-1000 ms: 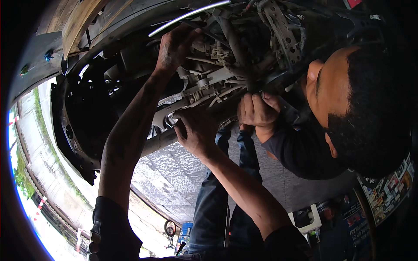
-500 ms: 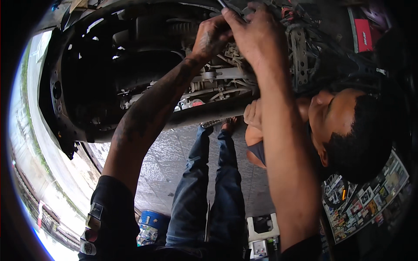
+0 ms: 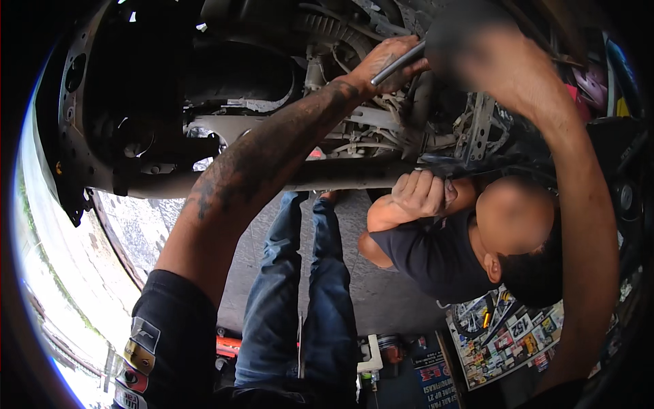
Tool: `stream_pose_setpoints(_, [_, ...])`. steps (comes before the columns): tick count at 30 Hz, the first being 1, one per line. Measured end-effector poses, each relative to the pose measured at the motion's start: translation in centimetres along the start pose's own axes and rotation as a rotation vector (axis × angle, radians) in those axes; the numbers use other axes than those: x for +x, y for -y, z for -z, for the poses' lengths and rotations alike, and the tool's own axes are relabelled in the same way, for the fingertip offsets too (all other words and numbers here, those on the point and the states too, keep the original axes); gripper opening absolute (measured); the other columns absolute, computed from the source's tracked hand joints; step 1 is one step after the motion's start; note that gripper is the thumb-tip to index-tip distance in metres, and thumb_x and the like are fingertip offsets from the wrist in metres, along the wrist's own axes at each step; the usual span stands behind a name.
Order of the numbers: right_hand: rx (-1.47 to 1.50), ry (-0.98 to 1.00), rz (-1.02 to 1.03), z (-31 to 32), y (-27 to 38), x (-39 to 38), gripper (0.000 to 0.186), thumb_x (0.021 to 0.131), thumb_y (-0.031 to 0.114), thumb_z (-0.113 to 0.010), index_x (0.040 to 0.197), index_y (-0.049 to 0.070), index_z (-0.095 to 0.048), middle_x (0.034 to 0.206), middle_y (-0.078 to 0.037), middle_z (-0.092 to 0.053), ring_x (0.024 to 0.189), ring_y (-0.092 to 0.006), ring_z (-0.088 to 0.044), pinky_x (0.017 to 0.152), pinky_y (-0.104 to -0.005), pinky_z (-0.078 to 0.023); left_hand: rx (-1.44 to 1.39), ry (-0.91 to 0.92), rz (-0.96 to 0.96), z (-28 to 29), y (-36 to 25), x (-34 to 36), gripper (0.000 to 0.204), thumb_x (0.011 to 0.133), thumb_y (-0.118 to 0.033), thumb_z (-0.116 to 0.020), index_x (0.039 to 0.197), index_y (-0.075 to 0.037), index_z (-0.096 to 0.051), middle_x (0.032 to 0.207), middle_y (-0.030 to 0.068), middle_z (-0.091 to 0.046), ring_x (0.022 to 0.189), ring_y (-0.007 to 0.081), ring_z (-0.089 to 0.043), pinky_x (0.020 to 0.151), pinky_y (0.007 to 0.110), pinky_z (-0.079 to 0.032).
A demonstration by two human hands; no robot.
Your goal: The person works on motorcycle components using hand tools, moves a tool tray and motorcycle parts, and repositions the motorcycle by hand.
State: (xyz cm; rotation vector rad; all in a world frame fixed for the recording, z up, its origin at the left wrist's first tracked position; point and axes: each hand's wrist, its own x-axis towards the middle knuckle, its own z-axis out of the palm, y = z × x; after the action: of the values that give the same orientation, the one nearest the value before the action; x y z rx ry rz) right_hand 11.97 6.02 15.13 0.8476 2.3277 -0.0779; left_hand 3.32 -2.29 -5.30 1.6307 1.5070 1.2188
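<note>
My left hand (image 3: 390, 63) reaches into the machinery of a stripped-down motor vehicle, fingers curled and thumb bent in. Across that hand slants a slim metal rod (image 3: 398, 63), like a tool shaft. Its near end shows by my wrist, while the far end runs into a blurred patch. Just to the right, my right hand (image 3: 512, 71) is raised over the vehicle. Blur covers its fingers, so its grip is hidden. Below my left hand lie dusty hoses and metal engine parts (image 3: 381, 116), with a thick dark frame tube (image 3: 340, 176) in front of them.
Close on the right crouches another person (image 3: 443, 252) in a dark shirt, their closed hand (image 3: 424, 193) at the frame tube. A perforated metal bracket (image 3: 478, 126) stands behind. My jeans-clad legs (image 3: 272, 293) are on the grey floor. A sticker-covered board (image 3: 511, 334) lies at lower right.
My view has shifted. Both hands now appear farther right, with my right hand more apart from the left. More of the metal rod shows, and the other person appears lower.
</note>
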Motion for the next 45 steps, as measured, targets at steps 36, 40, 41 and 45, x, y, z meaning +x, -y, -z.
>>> stream_pose_setpoints(36, [0.395, 0.507, 0.408, 1.0, 3.7, 0.7, 0.021, 0.069, 0.014, -0.051, 0.079, 0.004, -0.067, 0.074, -0.020, -0.063, 0.070, -0.0297, -0.062, 0.066, -0.0369, -0.049, -0.223, 0.135, -0.098, -3.2, 1.6, -2.1, 0.019, 0.081, -0.013, -0.057, 0.099, -0.005, -0.056, 0.098, 0.0119, -0.057, 0.091, 0.0316, -0.056, 0.080, 0.039, -0.042])
stream_pose_setpoints(40, [0.311, 0.550, 0.651, 2.9, 4.4, -4.2, 0.022, 0.066, 0.010, -0.050, 0.078, 0.004, -0.068, 0.071, -0.015, -0.063, 0.070, -0.0306, -0.061, 0.068, -0.0382, -0.047, -0.423, 0.065, 0.026, -1.9, -2.1, 0.1, 0.025, 0.085, -0.025, -0.057, 0.095, -0.002, -0.058, 0.092, 0.0146, -0.054, 0.088, 0.0324, -0.054, 0.078, 0.042, -0.042])
stream_pose_setpoints(41, [0.306, 0.472, 0.726, 2.6, 3.2, -4.1, 0.022, 0.066, 0.009, -0.050, 0.077, 0.003, -0.067, 0.070, -0.016, -0.063, 0.070, -0.0309, -0.061, 0.067, -0.0388, -0.047, -0.234, 0.084, -0.078, -1.0, -2.2, 0.1, 0.026, 0.085, -0.026, -0.058, 0.094, -0.002, -0.059, 0.089, 0.0144, -0.053, 0.085, 0.0323, -0.055, 0.075, 0.042, -0.042])
stream_pose_setpoints(45, [0.603, 0.313, 0.557, 2.0, -0.2, -4.4, 0.023, 0.066, 0.007, -0.048, 0.078, 0.003, -0.067, 0.070, -0.017, -0.062, 0.069, -0.0303, -0.061, 0.066, -0.0385, -0.047, -0.179, -0.016, -0.110, -1.8, -2.0, -0.2, 0.030, 0.083, -0.029, -0.060, 0.095, -0.002, -0.059, 0.082, 0.0152, -0.051, 0.075, 0.0340, -0.053, 0.067, 0.040, -0.043])
